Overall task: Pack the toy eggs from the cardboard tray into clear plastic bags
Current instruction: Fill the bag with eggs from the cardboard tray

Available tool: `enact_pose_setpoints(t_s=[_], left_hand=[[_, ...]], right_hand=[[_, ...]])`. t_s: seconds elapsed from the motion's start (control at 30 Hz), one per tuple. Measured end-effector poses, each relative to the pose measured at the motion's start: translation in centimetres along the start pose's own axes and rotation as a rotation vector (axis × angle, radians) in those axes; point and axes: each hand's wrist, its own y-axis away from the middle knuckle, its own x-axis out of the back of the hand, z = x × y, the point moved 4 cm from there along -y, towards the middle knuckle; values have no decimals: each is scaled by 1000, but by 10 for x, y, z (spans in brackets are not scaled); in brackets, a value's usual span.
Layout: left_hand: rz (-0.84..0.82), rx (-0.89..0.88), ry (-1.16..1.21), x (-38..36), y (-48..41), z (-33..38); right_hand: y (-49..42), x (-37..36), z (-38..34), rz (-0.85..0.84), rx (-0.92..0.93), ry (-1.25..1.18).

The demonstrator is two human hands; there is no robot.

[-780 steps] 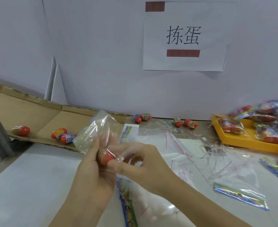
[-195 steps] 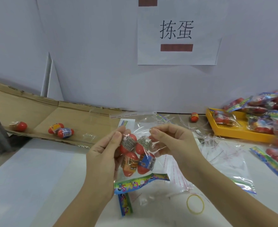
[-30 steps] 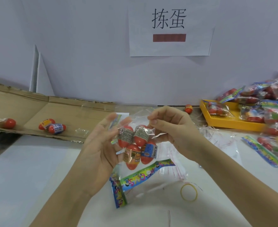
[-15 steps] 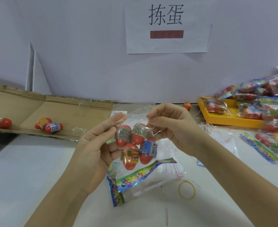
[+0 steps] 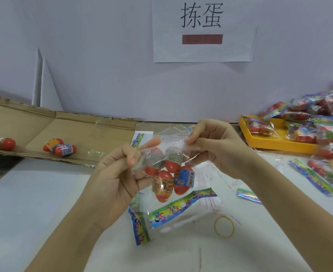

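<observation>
Pinching clear bag [image 5: 172,142] mouth at both top corners: L hand [image 5: 116,179] fingers [image 5: 132,158] on one, R hand [image 5: 220,152] on other. Four toy eggs [image 5: 173,160] inside, hanging just below fingers, bag's long axis vert. Neither hand nearer.

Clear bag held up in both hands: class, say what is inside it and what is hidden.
Four toy eggs show inside the clear bag, two above two. The left hand and right hand pinch its top corners. Anything behind the eggs is covered.
</observation>
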Motion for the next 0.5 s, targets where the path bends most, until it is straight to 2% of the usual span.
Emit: enact_pose_setpoints(t_s=[0.2, 0.5], left_hand=[[-122, -16, -59, -2, 3, 4], [-92, -76, -211, -3, 6, 5]], right_hand=[[0, -1, -6, -28, 22, 2], [0, -1, -3, -3, 14, -23]])
